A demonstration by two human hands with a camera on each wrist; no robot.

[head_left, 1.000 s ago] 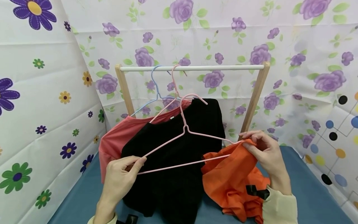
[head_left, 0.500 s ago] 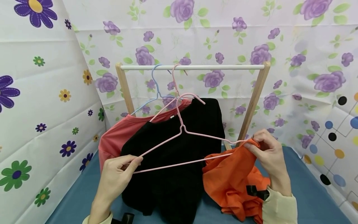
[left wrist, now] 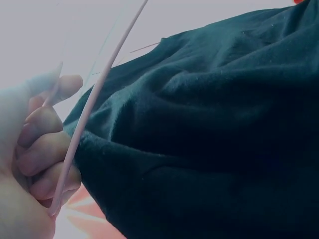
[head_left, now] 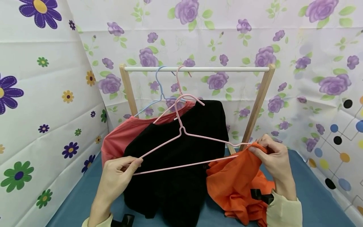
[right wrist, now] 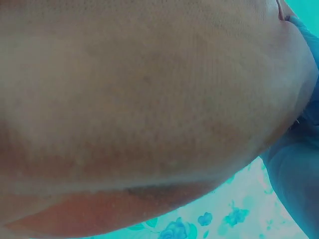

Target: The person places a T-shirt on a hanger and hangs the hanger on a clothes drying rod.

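A pink clothes hanger [head_left: 204,137] is held up in the middle of the head view, its hook upward. My left hand [head_left: 119,173] grips its left end between thumb and curled fingers; the left wrist view shows the lower bar of the hanger [left wrist: 92,99] passing the fingers. At the other side my right hand [head_left: 273,154] pinches the edge of an orange garment [head_left: 235,183] around the hanger's right end, which the cloth hides. The rest of the garment hangs crumpled below. In the right wrist view, skin fills most of the picture.
Behind the hanger stands a rack with a white rail [head_left: 227,69] and wooden posts [head_left: 258,107]. A black garment [head_left: 175,151] on a pink hanger and a coral top [head_left: 119,138] beside a blue hanger [head_left: 160,85] hang there. The blue table [head_left: 76,195] lies below.
The held hanger has shifted slightly left along with my left hand. My right hand has moved a little to the right and keeps its pinch on the orange garment.
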